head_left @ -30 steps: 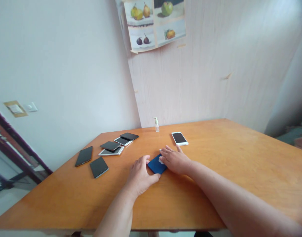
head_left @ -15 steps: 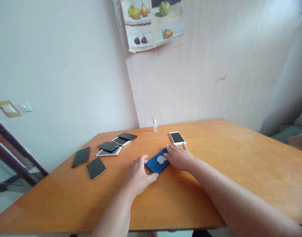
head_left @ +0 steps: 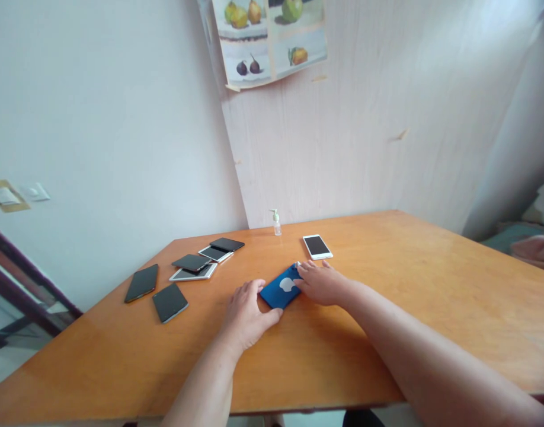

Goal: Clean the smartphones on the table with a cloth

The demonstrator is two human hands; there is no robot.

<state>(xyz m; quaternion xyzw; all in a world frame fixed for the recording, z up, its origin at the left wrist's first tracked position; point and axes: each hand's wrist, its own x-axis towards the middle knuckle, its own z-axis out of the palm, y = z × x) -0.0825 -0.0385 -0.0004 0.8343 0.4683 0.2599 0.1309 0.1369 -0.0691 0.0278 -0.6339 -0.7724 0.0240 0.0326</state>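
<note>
A blue phone (head_left: 272,290) with a white apple logo lies back up on the table in front of me. My left hand (head_left: 249,314) spans its near left end, fingers on one edge and thumb at the lower corner. Across its far right end rests my right hand (head_left: 319,281), with the fingers together on the back. A small white bit shows at those fingertips, too little to name. Just beyond sits a white phone (head_left: 317,247) with a dark screen.
On the left lie a black phone (head_left: 141,283), a dark grey phone (head_left: 170,302) and an overlapping group of black and white devices (head_left: 192,273). A pump bottle (head_left: 277,226) stands by the wall on the wooden table (head_left: 409,261). Another person's hand (head_left: 536,249) is at far right.
The view has shifted slightly. Both hands keep nearly the same hold at the blue phone. The other person's hand at the right has moved a little.
</note>
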